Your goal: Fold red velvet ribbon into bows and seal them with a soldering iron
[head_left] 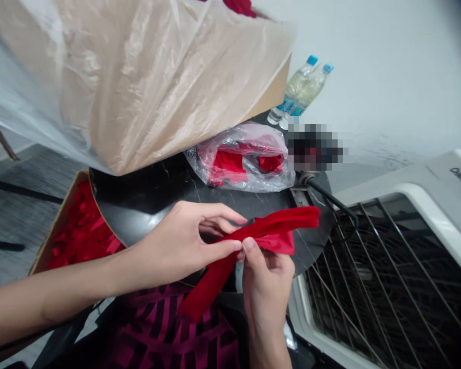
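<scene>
A folded strip of red fabric (211,287) is held between both hands above the front of a dark round table (157,195). My left hand (192,238) comes in from the left, its thumb and fingers closed on the fabric near its middle. My right hand (267,277) pinches the same piece from below, its thumb beside my left thumb. One end of the strip points right, the other hangs down to the lower left. A shinier red flap shows above my right hand. The fingertips under the fabric are partly hidden.
Behind the hands lies a clear plastic bag (253,179) of red pieces. A large plastic-covered carton (269,95) and two bottles (303,92) stand farther back. A box of red scraps (80,230) is at left, a white grilled appliance (426,179) at right.
</scene>
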`<state>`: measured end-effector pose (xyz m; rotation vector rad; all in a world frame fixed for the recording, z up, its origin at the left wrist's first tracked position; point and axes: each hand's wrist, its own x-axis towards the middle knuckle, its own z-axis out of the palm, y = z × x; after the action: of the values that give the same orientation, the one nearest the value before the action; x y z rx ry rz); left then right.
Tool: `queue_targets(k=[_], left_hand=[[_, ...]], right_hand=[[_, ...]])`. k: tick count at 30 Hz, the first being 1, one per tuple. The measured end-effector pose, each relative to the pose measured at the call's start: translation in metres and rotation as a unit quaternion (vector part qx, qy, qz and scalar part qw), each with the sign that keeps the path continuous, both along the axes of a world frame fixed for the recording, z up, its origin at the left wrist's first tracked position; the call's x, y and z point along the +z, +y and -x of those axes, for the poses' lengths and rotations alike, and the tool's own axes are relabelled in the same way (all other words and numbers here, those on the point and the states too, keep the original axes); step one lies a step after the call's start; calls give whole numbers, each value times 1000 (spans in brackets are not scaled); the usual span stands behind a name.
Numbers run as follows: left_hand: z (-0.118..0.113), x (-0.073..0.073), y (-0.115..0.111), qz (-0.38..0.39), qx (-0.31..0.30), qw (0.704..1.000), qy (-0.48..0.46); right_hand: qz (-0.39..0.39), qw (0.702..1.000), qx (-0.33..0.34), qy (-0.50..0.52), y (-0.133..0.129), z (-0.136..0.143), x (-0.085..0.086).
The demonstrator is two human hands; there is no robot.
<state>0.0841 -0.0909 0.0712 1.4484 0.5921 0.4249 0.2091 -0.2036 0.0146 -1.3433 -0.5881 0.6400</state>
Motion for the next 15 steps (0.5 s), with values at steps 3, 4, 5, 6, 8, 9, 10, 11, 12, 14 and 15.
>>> queue_targets(k=[3, 4, 5, 6, 8, 9, 10, 11, 12, 14, 15], left_hand=[[-1, -4, 2, 34, -7, 999, -6], [-1, -5, 3, 54, -5, 998, -9], [-2, -7, 5, 75, -2, 997, -10], [-3, -9, 6, 92, 0, 996, -12], [-4, -11, 9, 110, 7, 994, -9], [-5, -12, 10, 113, 13, 993, -4], [-5, -12, 11, 114, 19, 993, -1], [-6, -12, 11, 115, 25, 993, 4], [-7, -13, 12, 119, 29, 992, 7], [-8, -14, 12, 139, 26, 990, 8], [-9, -16, 13, 155, 22, 988, 7]], right_hand=[[-7, 1000, 17, 22, -1, -2, 2], [-9, 999, 22, 25, -1, -3, 4], [-7, 999, 26, 26, -1, -4, 5], [-3, 999, 29, 23, -2, -5, 6], [11, 999, 39, 13, -3, -8, 6], [19, 999, 45, 6, -4, -10, 6], [26, 998, 50, -1, -5, -11, 5], [31, 998, 53, -7, -6, -12, 4], [34, 998, 54, -12, -6, -13, 4], [36, 998, 53, -13, -7, -15, 3], [37, 998, 54, -10, -6, -16, 3]])
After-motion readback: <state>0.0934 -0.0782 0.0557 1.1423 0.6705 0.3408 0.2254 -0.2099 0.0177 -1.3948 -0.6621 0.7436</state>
